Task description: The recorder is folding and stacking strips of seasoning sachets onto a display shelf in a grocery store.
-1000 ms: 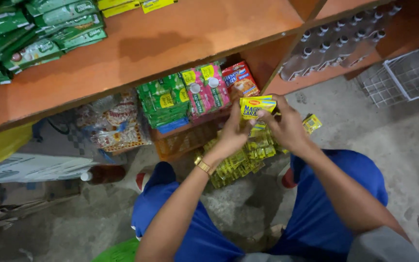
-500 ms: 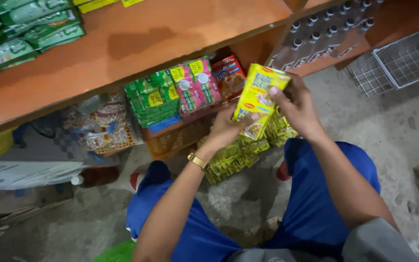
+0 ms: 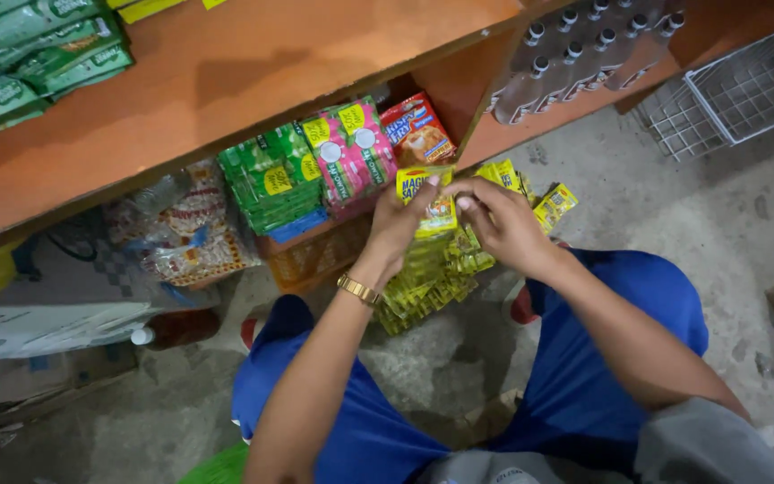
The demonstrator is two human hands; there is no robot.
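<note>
Rough concrete floor [image 3: 674,224], orange wooden shelf [image 3: 253,63] edge, glossy yellow packet [image 3: 430,204] pinched by left hand [image 3: 398,222] and right hand [image 3: 502,220], packet pile [image 3: 427,282] below, wire basket [image 3: 736,90] right.

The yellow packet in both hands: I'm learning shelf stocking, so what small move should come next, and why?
Probably lower the yellow packet toward the pile of yellow packets on the floor. Both the left hand and right hand pinch it directly above that pile, and the lower shelf stacks look full.

A small yellow packet [image 3: 436,204] with a red patch stands upright, pinched between the fingers [image 3: 423,193] of both hands.
</note>
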